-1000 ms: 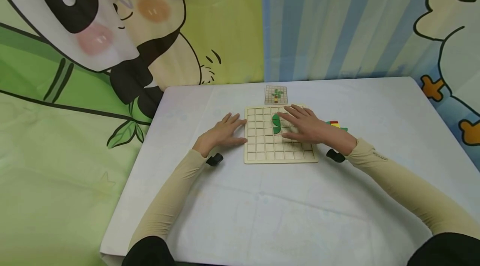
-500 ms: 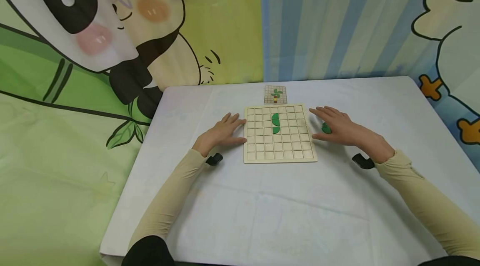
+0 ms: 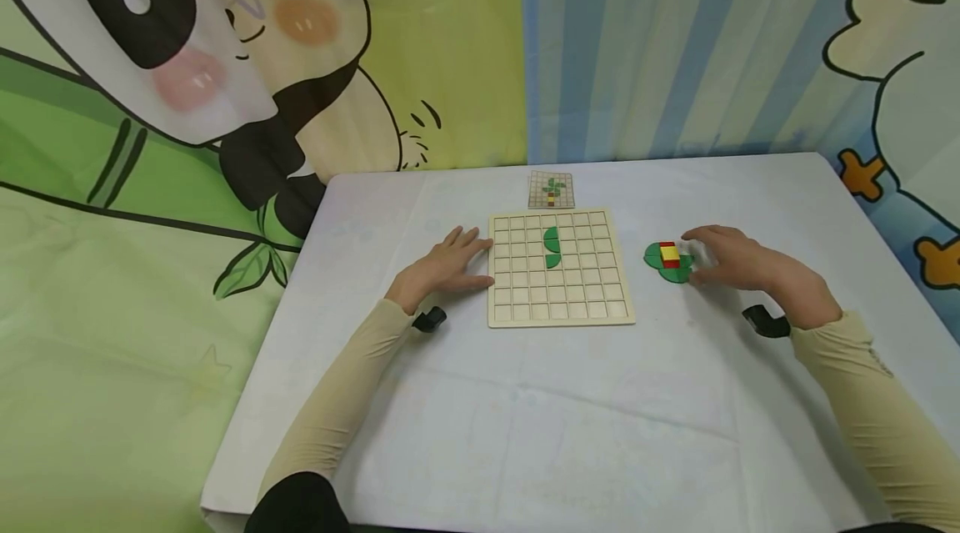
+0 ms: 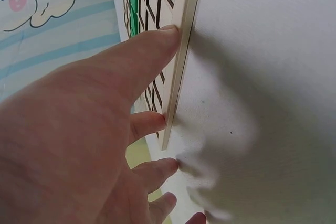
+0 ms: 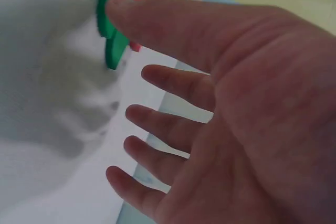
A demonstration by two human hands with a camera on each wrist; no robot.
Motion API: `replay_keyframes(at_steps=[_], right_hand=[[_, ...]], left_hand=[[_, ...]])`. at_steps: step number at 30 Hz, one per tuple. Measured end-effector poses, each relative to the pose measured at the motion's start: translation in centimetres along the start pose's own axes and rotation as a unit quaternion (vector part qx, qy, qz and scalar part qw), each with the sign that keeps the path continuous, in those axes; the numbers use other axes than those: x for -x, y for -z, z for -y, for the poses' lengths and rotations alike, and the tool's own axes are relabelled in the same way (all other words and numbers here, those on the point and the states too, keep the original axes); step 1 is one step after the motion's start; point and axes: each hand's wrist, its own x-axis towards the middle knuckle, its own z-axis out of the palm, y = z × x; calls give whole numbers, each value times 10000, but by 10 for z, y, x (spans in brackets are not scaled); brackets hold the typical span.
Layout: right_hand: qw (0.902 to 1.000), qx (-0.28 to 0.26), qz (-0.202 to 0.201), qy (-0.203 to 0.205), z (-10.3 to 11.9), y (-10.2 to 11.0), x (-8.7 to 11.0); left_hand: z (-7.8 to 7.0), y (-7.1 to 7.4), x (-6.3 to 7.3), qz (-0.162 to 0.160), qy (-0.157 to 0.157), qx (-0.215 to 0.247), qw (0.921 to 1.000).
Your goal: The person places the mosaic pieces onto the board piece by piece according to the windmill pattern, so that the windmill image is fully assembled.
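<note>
A square wooden grid board lies on the table, with green rounded pieces in one column of its upper half. My left hand has its fingers spread and touches the board's left edge with thumb and index finger; the left wrist view shows the thumb on the rim. Right of the board is a cluster of green rounded pieces with a yellow square and red bits on top. Beside that cluster is my right hand, fingers extended and apart, thumb by a green piece. No piece is in its grasp.
A small pattern card showing a green, yellow and red figure lies behind the board. White cloth covers the table. Printed curtains with a panda hang behind the table.
My right hand has moved right, from over the board to beyond the cluster of pieces, uncovering both. The left hand stays at the board's edge. The pieces on the board look unchanged.
</note>
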Motion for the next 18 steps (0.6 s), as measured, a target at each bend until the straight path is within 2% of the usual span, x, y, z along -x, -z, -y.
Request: replay_keyframes(at_steps=[8,13,18], right_hand=[[9987,40,-306,400,-13,-5,-10],[9983,1,-364,460,-16,-5,-15],[9985,-62,-440,314,-19,-6,-20]], left_hand=[[1,-1,0,-18,-1,20,10000],[1,-1,1,-23,-5,71,10000],[2,-2,1,-36,-13,150,9999]])
